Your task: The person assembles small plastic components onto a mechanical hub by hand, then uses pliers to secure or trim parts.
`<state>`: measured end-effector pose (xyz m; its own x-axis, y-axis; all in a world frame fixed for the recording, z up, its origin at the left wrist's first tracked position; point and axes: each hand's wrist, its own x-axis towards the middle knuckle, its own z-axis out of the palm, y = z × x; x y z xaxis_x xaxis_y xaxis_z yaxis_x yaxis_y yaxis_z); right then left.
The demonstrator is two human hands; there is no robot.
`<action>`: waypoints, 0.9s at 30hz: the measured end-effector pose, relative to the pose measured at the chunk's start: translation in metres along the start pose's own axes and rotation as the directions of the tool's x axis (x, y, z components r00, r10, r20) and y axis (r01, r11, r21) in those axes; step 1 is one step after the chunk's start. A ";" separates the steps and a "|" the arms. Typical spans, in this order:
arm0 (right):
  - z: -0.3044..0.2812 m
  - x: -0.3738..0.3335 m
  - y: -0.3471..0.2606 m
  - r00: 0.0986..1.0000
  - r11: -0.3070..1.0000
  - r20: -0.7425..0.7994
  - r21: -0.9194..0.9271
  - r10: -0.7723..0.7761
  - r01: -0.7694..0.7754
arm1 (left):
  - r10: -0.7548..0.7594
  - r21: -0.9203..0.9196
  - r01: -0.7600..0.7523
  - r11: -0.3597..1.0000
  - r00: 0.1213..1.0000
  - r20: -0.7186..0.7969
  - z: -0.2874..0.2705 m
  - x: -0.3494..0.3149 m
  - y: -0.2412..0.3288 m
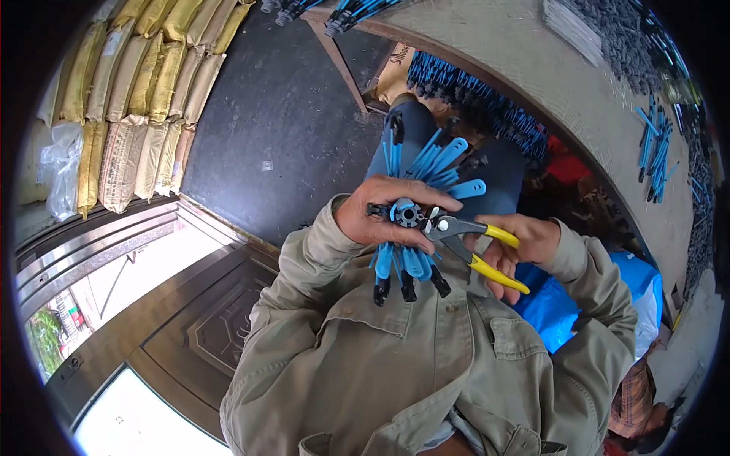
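My left hand is wrapped round the middle of a cluster of blue plastic strips. The strips fan out above and below my fingers, and several end in black tips. Between my thumb and fingers shows a round black hub with a hole in it. In my right hand is a pair of cutting pliers with yellow handles, which stand spread apart. The pliers' jaws are at the right side of the hub, close to my left fingertips. Whether they touch a strip I cannot tell.
A worktable curves along the far right, bearing loose blue strips and dark pieces. Many more blue strips are piled below it. Stacked sacks line the left wall by a door. A blue bag lies by my right arm.
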<state>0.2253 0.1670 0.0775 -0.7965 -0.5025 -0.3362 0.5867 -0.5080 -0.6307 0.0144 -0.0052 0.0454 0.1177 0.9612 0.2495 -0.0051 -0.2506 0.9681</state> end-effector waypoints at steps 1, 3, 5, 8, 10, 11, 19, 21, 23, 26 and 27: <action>0.002 0.002 0.002 0.999 0.985 0.047 0.174 0.007 -0.015 | -0.001 0.006 0.001 1.000 1.000 0.002 0.001 0.000 -0.002; 0.022 0.002 -0.007 0.986 0.937 -0.138 -0.346 -0.091 0.038 | 0.044 -0.018 -0.045 0.999 0.997 -0.059 0.004 -0.004 -0.008; 0.043 -0.002 -0.015 0.844 0.184 -0.238 -0.968 -0.481 -0.168 | 0.070 -0.021 -0.072 0.997 0.993 -0.097 0.004 -0.005 -0.009; 0.053 -0.001 -0.004 0.774 -0.091 -0.181 -0.952 -0.607 -0.294 | -0.028 0.060 0.040 0.997 0.981 -0.190 0.005 -0.003 -0.001; 0.046 -0.005 0.002 0.743 -0.211 -0.143 -0.909 -0.654 -0.361 | -0.089 0.027 0.094 0.995 0.985 -0.146 0.002 0.000 0.009; 0.029 -0.015 0.005 0.837 0.390 -0.349 -0.903 -0.422 -0.180 | -0.143 -0.001 0.144 0.990 0.985 -0.095 0.000 0.002 0.013; 0.030 -0.009 0.009 0.941 0.880 -0.309 -0.474 -0.135 -0.029 | 0.009 0.006 -0.008 1.000 0.996 -0.094 0.006 0.000 -0.008; 0.054 -0.008 0.006 0.728 -0.237 -0.222 -0.850 -0.649 -0.470 | -0.020 0.019 0.022 1.000 0.991 -0.130 0.008 -0.001 -0.004; 0.045 -0.011 0.006 0.760 -0.101 -0.242 -0.922 -0.603 -0.374 | -0.043 0.016 0.045 0.999 0.992 -0.122 0.008 0.002 -0.002; 0.026 -0.021 0.014 0.832 0.212 -0.272 -0.959 -0.484 -0.189 | -0.059 -0.002 0.058 0.998 0.995 -0.077 0.008 0.004 0.003; 0.015 -0.022 0.020 0.909 0.635 -0.350 -0.761 -0.227 -0.134 | -0.053 -0.018 0.053 0.998 0.998 -0.018 0.007 0.008 0.003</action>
<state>0.2571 0.1575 0.0828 -0.9083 -0.0968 -0.4071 0.3682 0.2770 -0.8875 0.0221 0.0010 0.0505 0.1000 0.9750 0.1982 -0.0165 -0.1975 0.9802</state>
